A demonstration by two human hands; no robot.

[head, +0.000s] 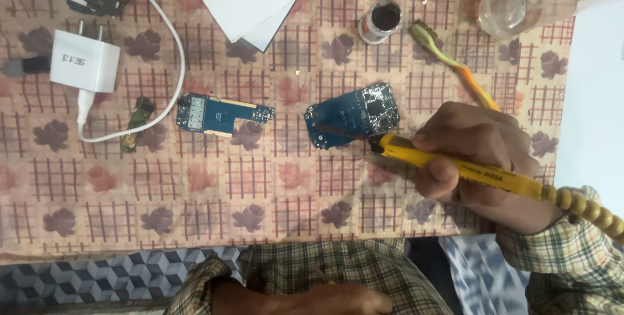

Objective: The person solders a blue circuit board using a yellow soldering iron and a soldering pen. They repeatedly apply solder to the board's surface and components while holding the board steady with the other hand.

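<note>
Head view: the right hand [478,152] is gripping a yellow soldering iron [455,164], fingers clenched around its handle, its dark tip touching a blue circuit board [354,115] just beyond the fingertips. The left hand [325,299] is resting low at the frame's edge; its fingers' state cannot be told.

Yellow soldering iron [455,162], blue circuit board [351,115]

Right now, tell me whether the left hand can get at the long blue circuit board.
Probably yes. The left hand rests low at the near edge, holding nothing visible, and only bare tablecloth lies between it and the long blue circuit board. The right hand with the yellow soldering iron works off to the side.
</note>
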